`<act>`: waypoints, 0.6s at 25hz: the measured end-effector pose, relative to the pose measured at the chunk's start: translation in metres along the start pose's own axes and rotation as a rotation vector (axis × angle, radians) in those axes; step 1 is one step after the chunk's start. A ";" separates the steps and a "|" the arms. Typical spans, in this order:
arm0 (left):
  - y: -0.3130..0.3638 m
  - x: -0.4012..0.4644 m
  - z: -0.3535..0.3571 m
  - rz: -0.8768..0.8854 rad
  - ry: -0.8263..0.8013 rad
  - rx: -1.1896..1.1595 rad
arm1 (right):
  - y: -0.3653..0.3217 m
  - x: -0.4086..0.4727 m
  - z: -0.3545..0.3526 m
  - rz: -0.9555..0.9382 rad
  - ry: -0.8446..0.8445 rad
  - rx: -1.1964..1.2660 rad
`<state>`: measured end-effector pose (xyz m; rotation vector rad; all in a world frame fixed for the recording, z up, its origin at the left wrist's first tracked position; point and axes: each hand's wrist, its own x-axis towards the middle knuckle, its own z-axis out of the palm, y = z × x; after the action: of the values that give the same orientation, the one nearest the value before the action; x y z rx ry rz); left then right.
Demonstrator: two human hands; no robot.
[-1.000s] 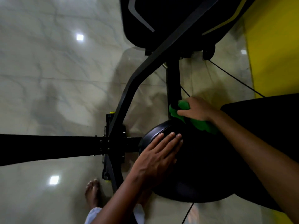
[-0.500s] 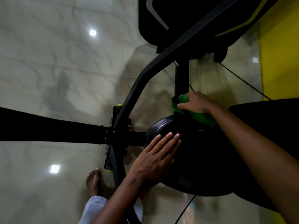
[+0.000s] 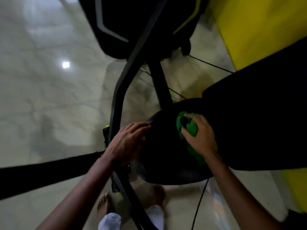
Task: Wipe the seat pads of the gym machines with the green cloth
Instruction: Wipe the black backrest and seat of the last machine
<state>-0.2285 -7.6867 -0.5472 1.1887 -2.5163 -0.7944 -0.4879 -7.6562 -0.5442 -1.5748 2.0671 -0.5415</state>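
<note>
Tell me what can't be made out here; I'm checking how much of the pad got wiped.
Head view only:
- Seat pad: near black, no sheen shows wiped parts; its right side lies under another dark pad.
- Green cloth: mostly covered by the right hand.
- Left hand: motion-blurred; fingertip contact unclear.

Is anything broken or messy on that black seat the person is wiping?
Nothing stands out. The black seat pad shows no tear or spill, though the picture is dark and blurred. The right hand holds the green cloth on the pad, and the left hand rests flat on its edge.
</note>
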 end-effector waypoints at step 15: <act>-0.033 0.218 0.006 0.959 -0.684 0.441 | -0.080 -0.072 0.062 -0.312 0.053 -0.220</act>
<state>-0.3488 -7.8692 -0.5726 -0.4117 -3.3693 -0.4054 -0.3736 -7.6086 -0.5378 -2.0519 1.9848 -0.4796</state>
